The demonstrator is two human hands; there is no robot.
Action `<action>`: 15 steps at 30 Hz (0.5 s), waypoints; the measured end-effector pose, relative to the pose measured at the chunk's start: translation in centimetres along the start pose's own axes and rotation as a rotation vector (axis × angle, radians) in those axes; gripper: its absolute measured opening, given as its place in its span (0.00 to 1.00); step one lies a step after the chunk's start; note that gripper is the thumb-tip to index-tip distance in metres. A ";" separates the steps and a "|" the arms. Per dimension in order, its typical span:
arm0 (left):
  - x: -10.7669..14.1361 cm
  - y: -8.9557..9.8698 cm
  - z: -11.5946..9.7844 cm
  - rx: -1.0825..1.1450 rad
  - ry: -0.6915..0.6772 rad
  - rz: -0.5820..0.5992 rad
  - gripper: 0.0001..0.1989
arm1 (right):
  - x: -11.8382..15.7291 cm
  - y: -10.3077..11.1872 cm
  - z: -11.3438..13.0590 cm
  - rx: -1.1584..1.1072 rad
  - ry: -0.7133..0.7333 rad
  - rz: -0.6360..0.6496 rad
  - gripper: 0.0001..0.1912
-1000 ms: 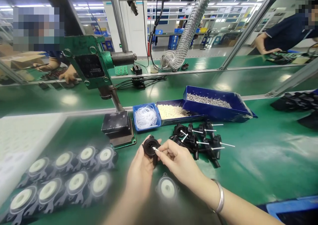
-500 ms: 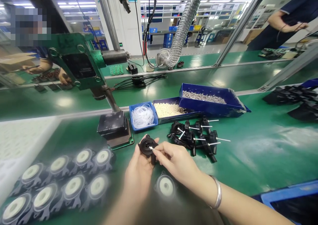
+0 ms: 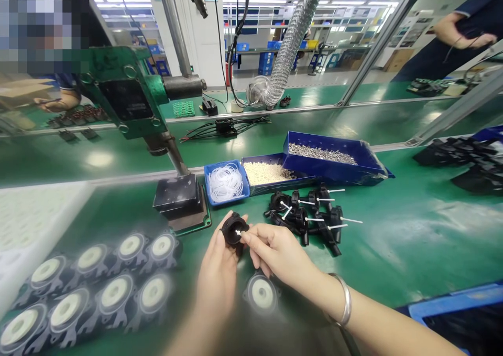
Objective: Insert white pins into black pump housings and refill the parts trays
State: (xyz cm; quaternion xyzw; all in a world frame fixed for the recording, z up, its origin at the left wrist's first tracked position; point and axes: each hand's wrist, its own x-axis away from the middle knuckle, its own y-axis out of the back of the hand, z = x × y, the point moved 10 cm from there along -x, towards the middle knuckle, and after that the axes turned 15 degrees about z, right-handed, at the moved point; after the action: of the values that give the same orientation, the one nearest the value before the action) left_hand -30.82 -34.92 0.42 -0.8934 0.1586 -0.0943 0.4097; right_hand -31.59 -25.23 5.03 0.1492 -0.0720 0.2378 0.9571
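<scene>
In the head view, the person's left hand [image 3: 218,264] grasps a black housing [image 3: 232,222] from below and the side, fingers curled round it, its round hollow tilted toward the camera; the housing is held up over the green table [image 3: 396,261], near the middle of the view. The right hand [image 3: 281,254] pinches a small white pin [image 3: 238,233] between thumb and forefinger, its tip at the housing's hollow; whether the pin touches the inside cannot be told; a silver bangle [image 3: 346,304] circles the right wrist.

Between the forearms lies a single pale-centred disc part [image 3: 262,293]; eight similar disc assemblies [image 3: 117,293] stand in two rows at the left, slightly blurred. Just beyond the right hand a cluster of black parts [image 3: 302,217] lies on the table, thin white sticks jutting from them; behind these, a blue tray [image 3: 231,200] of white rings touches a blue bin [image 3: 277,187] of cream pieces, and a second bin [image 3: 334,171] of metal screws overlaps that one's end. A green press [image 3: 129,91] stands left of the tray; across the bench, a co-worker's arm [image 3: 67,101] shows at the left.
</scene>
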 end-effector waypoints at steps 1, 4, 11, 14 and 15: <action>0.1 -0.1 -0.2 -0.034 -0.017 0.004 0.23 | 0.1 -0.1 0.0 -0.012 -0.003 0.002 0.22; 0.4 0.0 -0.9 -0.207 -0.066 -0.023 0.24 | 0.4 0.1 0.4 0.092 0.021 -0.026 0.23; 1.3 -0.7 -2.8 -0.828 -0.142 -0.070 0.22 | 1.7 0.0 2.5 0.588 0.197 -0.180 0.16; 1.4 -1.0 -2.9 -0.904 -0.123 -0.067 0.21 | 1.8 -0.3 2.2 0.599 0.218 -0.173 0.15; 1.4 -1.0 -2.9 -0.921 -0.120 -0.067 0.21 | 1.7 -0.3 2.0 0.570 0.214 -0.164 0.15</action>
State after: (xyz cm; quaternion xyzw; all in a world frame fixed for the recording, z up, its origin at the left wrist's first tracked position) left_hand -30.16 -36.85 3.10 -0.9908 0.1309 0.0246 -0.0248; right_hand -30.12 -25.39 7.22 0.3908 0.1107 0.1848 0.8949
